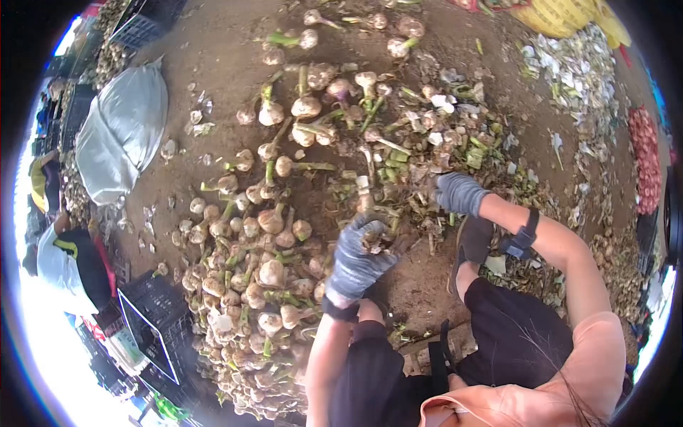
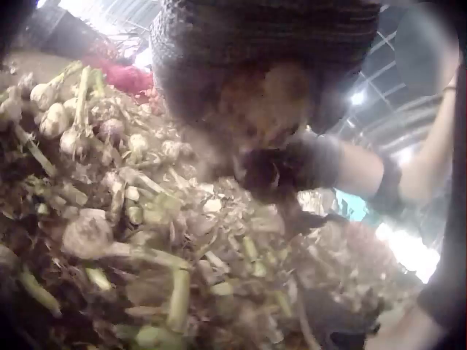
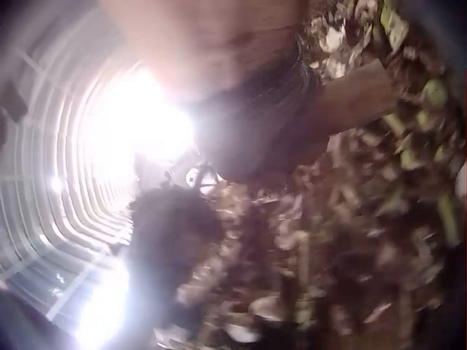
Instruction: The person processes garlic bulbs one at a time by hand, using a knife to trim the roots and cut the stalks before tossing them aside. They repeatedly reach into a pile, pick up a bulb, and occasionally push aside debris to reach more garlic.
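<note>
My left hand (image 1: 361,260), in a grey knit glove, holds a dirt-brown garlic bulb (image 2: 266,102) between curled fingers, low in front of my knees. To its right, my gloved right hand (image 1: 461,193) hovers over leafy trimmings (image 1: 427,206). A flat brown wooden handle (image 3: 357,95) juts from the right hand's grip in the right wrist view; the rest of that tool is hidden by the hand and blur. Left of my left hand lies a big heap of garlic bulbs (image 1: 270,274) with cut green stems. More bulbs with stems (image 1: 306,107) are scattered ahead.
Black crates (image 1: 149,334) and another person (image 1: 71,263) are at the left. A pale covered sack (image 1: 121,135) lies farther up. At the right are white peelings (image 1: 576,71), a red net sack (image 1: 644,160) and a yellow sack (image 1: 555,16). My shoe (image 1: 473,238) stands by the trimmings.
</note>
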### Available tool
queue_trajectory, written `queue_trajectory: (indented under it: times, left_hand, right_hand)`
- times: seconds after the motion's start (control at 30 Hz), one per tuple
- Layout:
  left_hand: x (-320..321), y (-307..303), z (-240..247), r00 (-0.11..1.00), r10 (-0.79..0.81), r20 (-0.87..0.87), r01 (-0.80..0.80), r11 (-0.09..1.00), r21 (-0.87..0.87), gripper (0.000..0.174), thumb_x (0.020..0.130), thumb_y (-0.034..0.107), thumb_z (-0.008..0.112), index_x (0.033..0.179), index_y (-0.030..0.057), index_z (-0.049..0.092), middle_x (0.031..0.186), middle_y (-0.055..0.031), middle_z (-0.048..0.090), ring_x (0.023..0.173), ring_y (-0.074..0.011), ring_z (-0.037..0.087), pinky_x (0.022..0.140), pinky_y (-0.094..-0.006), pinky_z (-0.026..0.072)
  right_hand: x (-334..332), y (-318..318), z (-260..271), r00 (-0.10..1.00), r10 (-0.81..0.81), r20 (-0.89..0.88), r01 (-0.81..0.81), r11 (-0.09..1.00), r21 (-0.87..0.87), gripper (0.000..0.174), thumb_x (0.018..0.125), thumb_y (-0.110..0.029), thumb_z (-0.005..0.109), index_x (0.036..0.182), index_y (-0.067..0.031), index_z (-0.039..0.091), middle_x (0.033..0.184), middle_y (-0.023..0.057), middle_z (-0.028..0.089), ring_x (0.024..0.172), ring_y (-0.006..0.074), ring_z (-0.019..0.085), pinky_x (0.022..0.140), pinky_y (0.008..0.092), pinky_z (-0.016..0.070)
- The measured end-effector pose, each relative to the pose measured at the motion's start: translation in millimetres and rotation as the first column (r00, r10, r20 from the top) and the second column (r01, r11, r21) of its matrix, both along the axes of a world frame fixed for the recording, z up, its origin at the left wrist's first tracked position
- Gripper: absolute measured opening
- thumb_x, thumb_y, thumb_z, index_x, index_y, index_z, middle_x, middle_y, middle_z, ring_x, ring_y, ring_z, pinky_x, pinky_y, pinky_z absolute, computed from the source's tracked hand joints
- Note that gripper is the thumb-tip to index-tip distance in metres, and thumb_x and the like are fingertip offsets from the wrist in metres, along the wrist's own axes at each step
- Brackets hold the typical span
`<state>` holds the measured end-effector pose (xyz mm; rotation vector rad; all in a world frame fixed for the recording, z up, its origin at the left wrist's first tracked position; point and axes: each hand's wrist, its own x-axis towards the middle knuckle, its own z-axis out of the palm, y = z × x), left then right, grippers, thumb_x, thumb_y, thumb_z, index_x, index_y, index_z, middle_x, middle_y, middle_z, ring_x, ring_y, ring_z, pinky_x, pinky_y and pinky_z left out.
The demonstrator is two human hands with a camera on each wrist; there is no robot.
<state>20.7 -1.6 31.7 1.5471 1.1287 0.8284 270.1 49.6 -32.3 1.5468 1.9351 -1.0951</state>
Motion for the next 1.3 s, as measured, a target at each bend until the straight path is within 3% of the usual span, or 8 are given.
queue_trajectory:
  times: [0.27, 0.4, 0.47, 0.63, 0.8, 0.87, 1.1, 1.3]
  left_hand:
    - [-162, -94, 116, 0.355, 0.281, -0.892, -0.680, 0.732, -0.040, 0.051, 0.073, 0.006, 0.073, 0.120, 0.0061, 0.053, 0.122, -0.0148, 0.052, 0.106, -0.0202, 0.057, 0.082, -0.0268, 0.0509]
    - [-164, -102, 152, -0.115, 0.342, -0.933, -0.791, 0.536, 0.294, 0.053, 0.084, 0.003, 0.060, 0.133, 0.0065, 0.041, 0.131, -0.0207, 0.044, 0.102, -0.0218, 0.059, 0.078, -0.0290, 0.0524]
    - [-149, -97, 144, 0.302, 0.613, -0.730, -0.922, 0.382, -0.061, 0.045, 0.085, 0.002, 0.059, 0.128, 0.0056, 0.048, 0.122, -0.0175, 0.053, 0.096, -0.0189, 0.061, 0.075, -0.0276, 0.0532]
    - [-87, -41, 77, 0.748, 0.610, -0.264, -0.635, 0.772, -0.018, 0.029, 0.081, 0.003, 0.066, 0.109, 0.0084, 0.062, 0.102, -0.0077, 0.066, 0.081, -0.0125, 0.063, 0.070, -0.0228, 0.0541]
    - [-47, 24, 3, 0.368, 0.877, 0.309, -0.135, 0.379, -0.916, 0.063, 0.066, 0.009, 0.081, 0.121, 0.0052, 0.050, 0.116, -0.0056, 0.056, 0.105, -0.0152, 0.053, 0.092, -0.0328, 0.0473]
    - [-25, 23, -12, 0.721, 0.519, 0.459, -0.192, 0.786, -0.587, 0.060, 0.072, 0.006, 0.075, 0.124, 0.0055, 0.045, 0.113, -0.0061, 0.057, 0.099, -0.0160, 0.056, 0.088, -0.0312, 0.0491]
    - [-4, 8, -31, 0.811, 0.492, 0.316, -0.279, 0.801, -0.529, 0.057, 0.070, -0.004, 0.073, 0.119, 0.0020, 0.045, 0.109, -0.0080, 0.058, 0.098, -0.0157, 0.058, 0.085, -0.0288, 0.0491]
    - [-17, -6, -49, 0.947, -0.051, -0.316, 0.035, 0.998, -0.057, 0.032, 0.085, 0.009, 0.061, 0.114, 0.0026, 0.050, 0.099, -0.0077, 0.060, 0.084, -0.0161, 0.060, 0.067, -0.0300, 0.0496]
  right_hand:
    - [-100, 69, -15, 0.862, 0.105, -0.497, 0.123, 0.906, 0.404, 0.026, 0.093, -0.024, 0.050, 0.108, -0.0037, 0.056, 0.082, 0.0083, 0.057, 0.060, 0.0155, 0.051, 0.054, 0.0298, 0.0509]
    - [-160, 112, -6, 0.530, -0.596, -0.604, 0.546, 0.784, -0.294, 0.031, 0.092, -0.026, 0.053, 0.114, -0.0041, 0.054, 0.070, 0.0053, 0.053, 0.045, 0.0123, 0.041, 0.042, 0.0244, 0.0420]
    - [-166, 121, -39, 0.249, -0.732, -0.634, 0.581, 0.637, -0.506, 0.027, 0.093, -0.024, 0.052, 0.108, -0.0014, 0.056, 0.068, 0.0031, 0.053, 0.044, 0.0120, 0.039, 0.042, 0.0247, 0.0426]
    - [-132, 106, -13, 0.560, -0.532, -0.635, 0.644, 0.762, -0.070, 0.022, 0.083, -0.009, 0.062, 0.095, 0.0060, 0.052, 0.064, 0.0046, 0.053, 0.046, 0.0123, 0.047, 0.039, 0.0272, 0.0452]
    - [-89, 43, 10, -0.092, -0.901, -0.423, 0.272, 0.386, -0.882, 0.027, 0.083, -0.027, 0.066, 0.094, -0.0058, 0.054, 0.067, -0.0007, 0.056, 0.049, 0.0080, 0.051, 0.044, 0.0229, 0.0472]
    - [-84, 16, 2, -0.098, -0.950, -0.298, 0.084, 0.291, -0.953, 0.031, 0.086, -0.038, 0.062, 0.093, -0.0080, 0.057, 0.070, -0.0025, 0.056, 0.051, 0.0085, 0.051, 0.049, 0.0232, 0.0465]
    - [-58, 0, 11, 0.694, -0.315, -0.647, 0.461, 0.885, 0.065, 0.032, 0.088, -0.030, 0.060, 0.111, -0.0088, 0.060, 0.080, 0.0036, 0.065, 0.059, 0.0115, 0.058, 0.052, 0.0271, 0.0489]
    - [-64, -7, 65, 0.883, 0.429, -0.192, -0.174, 0.678, 0.714, 0.030, 0.088, -0.013, 0.050, 0.115, -0.0019, 0.055, 0.062, 0.0099, 0.056, 0.055, 0.0242, 0.059, 0.045, 0.0352, 0.0471]
